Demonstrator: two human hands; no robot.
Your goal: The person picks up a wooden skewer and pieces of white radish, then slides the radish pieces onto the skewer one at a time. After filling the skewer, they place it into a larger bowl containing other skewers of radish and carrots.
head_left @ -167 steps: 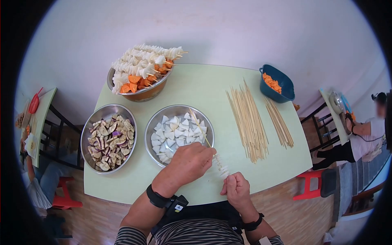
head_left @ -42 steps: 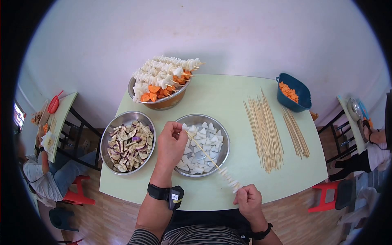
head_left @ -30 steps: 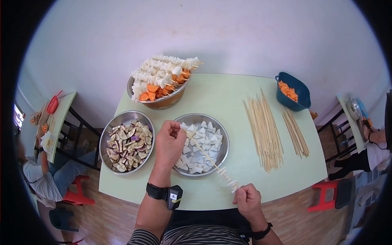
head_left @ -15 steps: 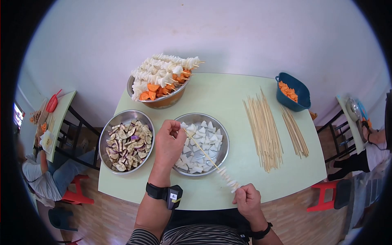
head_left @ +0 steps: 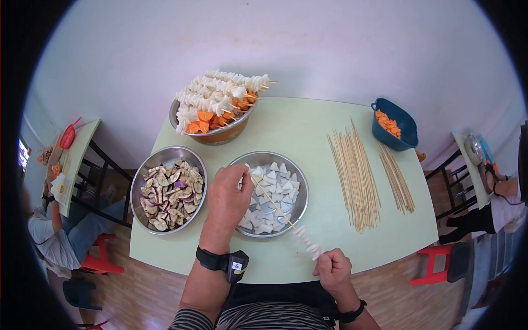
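A bamboo skewer (head_left: 272, 202) runs diagonally over the steel bowl of white chunks (head_left: 275, 192). Near its upper end is my left hand (head_left: 228, 193), fingers pinched by a small white piece at the tip. My right hand (head_left: 334, 270) is closed on the lower end, beside several white pieces (head_left: 309, 243) threaded there. Left of my left hand stands a bowl of sliced eggplant (head_left: 173, 195). Behind, a larger bowl (head_left: 225, 135) holds finished skewers of white pieces (head_left: 212, 93) and orange pieces (head_left: 204, 116).
Bare skewers lie in a large bundle (head_left: 355, 176) and a smaller one (head_left: 397, 181) on the green table (head_left: 308, 124). A teal basket (head_left: 404, 118) holds orange pieces (head_left: 388, 124). People sit at side tables, left (head_left: 52, 236) and right (head_left: 506, 198). Red stools (head_left: 102, 256) stand below.
My left hand has shifted slightly, its back turned more toward the camera. The skewer and my right hand are almost unmoved. The view has shifted slightly.
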